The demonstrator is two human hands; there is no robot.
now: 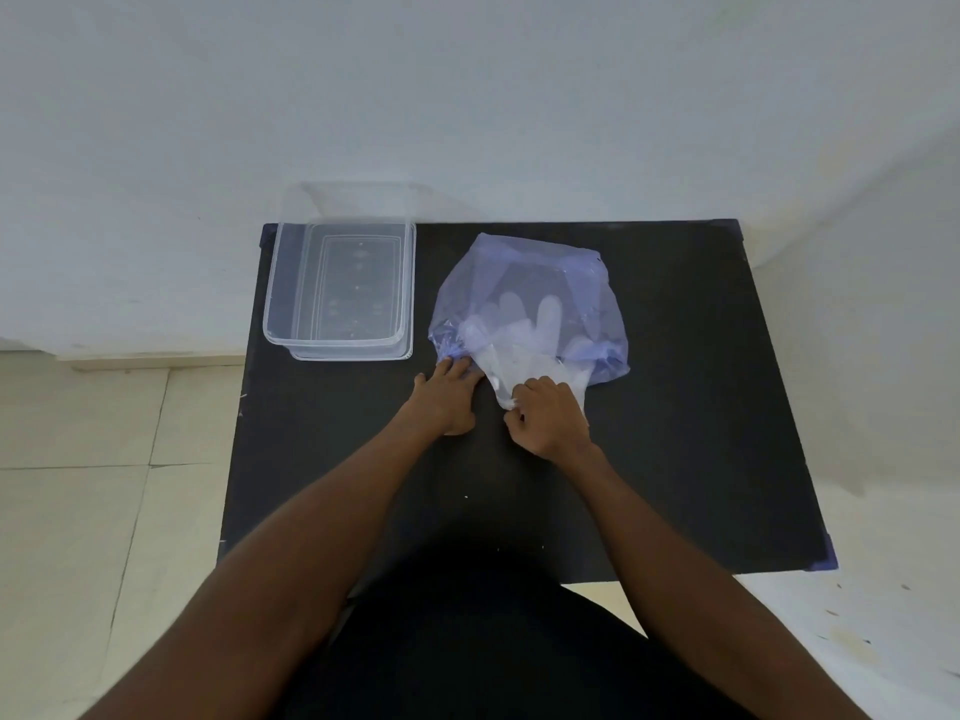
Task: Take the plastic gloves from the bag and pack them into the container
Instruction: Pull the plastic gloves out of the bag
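Note:
A translucent purple plastic bag [530, 283] lies on the black table [675, 407], its mouth toward me. Clear plastic gloves [524, 324] show through it, and their cuffs stick out of the mouth. My right hand [550, 418] is closed on those cuffs just outside the bag. My left hand [449, 394] rests on the table with its fingertips pinching the bag's left mouth edge. The clear rectangular container [340, 288] stands open and empty at the table's far left corner, apart from the bag.
A clear lid [353, 353] lies under the container, showing along its near edge. A white wall rises behind the table. Pale floor tiles lie to the left and right of it. My dark-clothed lap is at the table's near edge.

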